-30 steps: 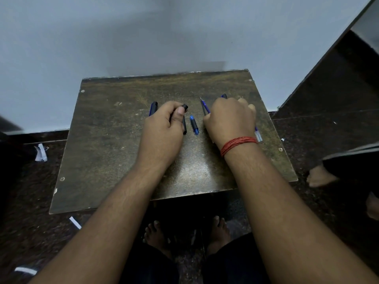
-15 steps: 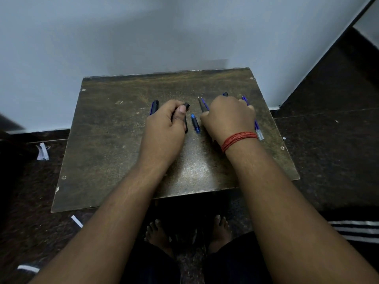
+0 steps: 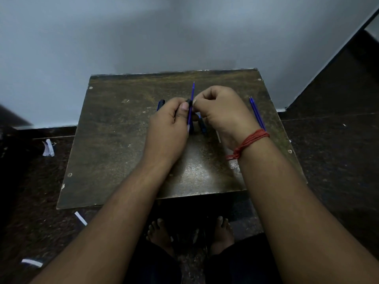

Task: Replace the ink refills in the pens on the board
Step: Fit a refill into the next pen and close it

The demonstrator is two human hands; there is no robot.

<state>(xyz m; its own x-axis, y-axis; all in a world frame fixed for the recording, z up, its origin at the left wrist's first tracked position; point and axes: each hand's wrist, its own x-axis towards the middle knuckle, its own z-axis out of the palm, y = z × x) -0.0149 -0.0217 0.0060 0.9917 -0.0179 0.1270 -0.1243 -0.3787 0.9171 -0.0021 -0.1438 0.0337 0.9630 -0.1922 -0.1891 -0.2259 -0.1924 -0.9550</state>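
- Left hand (image 3: 170, 121) is gripping a dark pen barrel (image 3: 188, 102) above the board (image 3: 114, 140) centre.
- Right hand (image 3: 221, 111) is pinching a blue refill (image 3: 192, 95), tip pointing toward the board's far edge.
- Spare refill (image 3: 257, 113) is lying near the board's right edge; the left half is lying bare.

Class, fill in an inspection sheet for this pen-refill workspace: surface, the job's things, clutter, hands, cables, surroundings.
Surface: dark, worn board with screws near its edges, set against a wall.
Job's things: blue refill held upright between both hands beside a black pen part; spare blue refills lying at the board's right; blue pen partly hidden behind the left hand; small blue piece lying between the hands.
Clutter: white paper scraps on the floor.
Hands: left hand grips the pen part; right hand pinches the refill.
Cables: nothing seen.
Surroundings: pale wall, dark floor, bare feet below.
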